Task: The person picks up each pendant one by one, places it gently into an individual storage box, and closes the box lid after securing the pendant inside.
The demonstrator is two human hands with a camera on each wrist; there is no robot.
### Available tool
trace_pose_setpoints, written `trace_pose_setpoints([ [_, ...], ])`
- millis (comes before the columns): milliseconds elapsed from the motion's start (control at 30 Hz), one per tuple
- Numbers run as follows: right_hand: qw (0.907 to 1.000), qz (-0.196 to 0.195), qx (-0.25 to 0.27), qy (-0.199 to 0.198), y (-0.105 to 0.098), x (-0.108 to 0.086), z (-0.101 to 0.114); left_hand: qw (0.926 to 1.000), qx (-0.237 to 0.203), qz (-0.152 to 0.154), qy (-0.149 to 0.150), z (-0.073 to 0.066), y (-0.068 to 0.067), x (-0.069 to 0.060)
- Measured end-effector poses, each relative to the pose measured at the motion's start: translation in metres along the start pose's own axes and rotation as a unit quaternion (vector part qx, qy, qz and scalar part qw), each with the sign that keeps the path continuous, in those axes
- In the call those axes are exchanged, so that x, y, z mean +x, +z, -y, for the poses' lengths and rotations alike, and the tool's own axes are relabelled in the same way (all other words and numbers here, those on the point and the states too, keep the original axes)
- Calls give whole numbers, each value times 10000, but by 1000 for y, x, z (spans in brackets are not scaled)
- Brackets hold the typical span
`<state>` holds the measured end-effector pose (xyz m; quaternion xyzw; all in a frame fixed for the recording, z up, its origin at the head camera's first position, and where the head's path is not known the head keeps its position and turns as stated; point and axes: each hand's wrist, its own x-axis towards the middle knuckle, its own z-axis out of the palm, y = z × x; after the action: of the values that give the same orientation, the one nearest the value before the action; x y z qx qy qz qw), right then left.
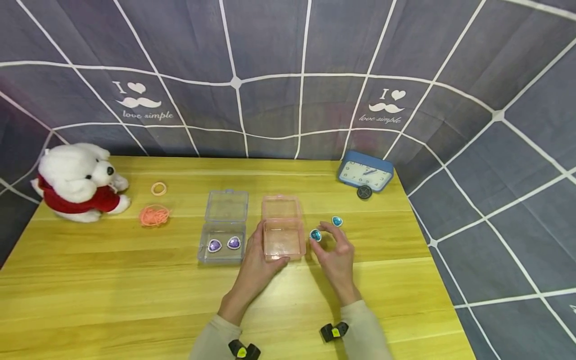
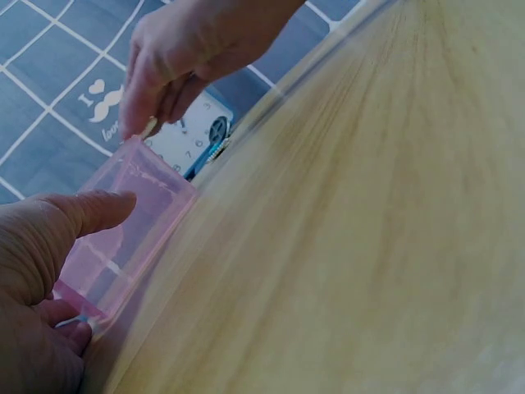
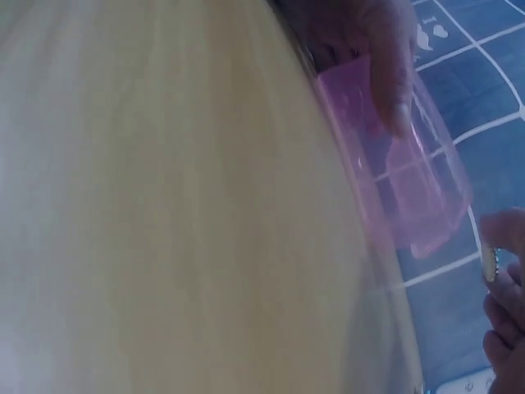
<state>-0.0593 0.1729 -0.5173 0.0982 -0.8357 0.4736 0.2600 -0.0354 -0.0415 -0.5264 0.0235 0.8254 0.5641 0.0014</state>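
An empty pink clear box (image 1: pixel 283 240) stands with its lid folded back; my left hand (image 1: pixel 255 265) grips its left side and near edge, thumb on the front wall in the left wrist view. My right hand (image 1: pixel 335 260) pinches a blue gem (image 1: pixel 315 235) with a pale beaded rim between thumb and finger, just right of the box. A second blue gem (image 1: pixel 337 221) lies on the table beyond that hand. To the left, an open bluish clear box (image 1: pixel 221 261) holds two purple gems (image 1: pixel 214 245).
A blue clock (image 1: pixel 366 171) with a round black piece (image 1: pixel 364 192) at its foot stands at the back right. At the left are a white plush dog (image 1: pixel 81 182), a pale ring (image 1: pixel 159 188) and a coral string bundle (image 1: pixel 154 216). Grid-patterned cloth hangs behind the table.
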Motion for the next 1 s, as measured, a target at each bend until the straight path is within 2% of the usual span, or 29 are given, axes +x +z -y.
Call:
trace_pose_setpoints([
  [233,9993,189,111,-308,15,5,16,9998,26,84,-181,-1,-1,-1],
  [300,9989,274,142,-342,19,7,21,9999,45,47,-132,0,-1,0],
  [733,9952,861,437,-148,44,9,39,9999,-46,-41,-153,0,0,1],
  [867,9942,1004,348,-160,49,9,42,9997,6,-22,-230,-1,0,2],
  [1000,9935,1075,104,-362,55,8,43,9995,164,9,-257,-1,0,1],
])
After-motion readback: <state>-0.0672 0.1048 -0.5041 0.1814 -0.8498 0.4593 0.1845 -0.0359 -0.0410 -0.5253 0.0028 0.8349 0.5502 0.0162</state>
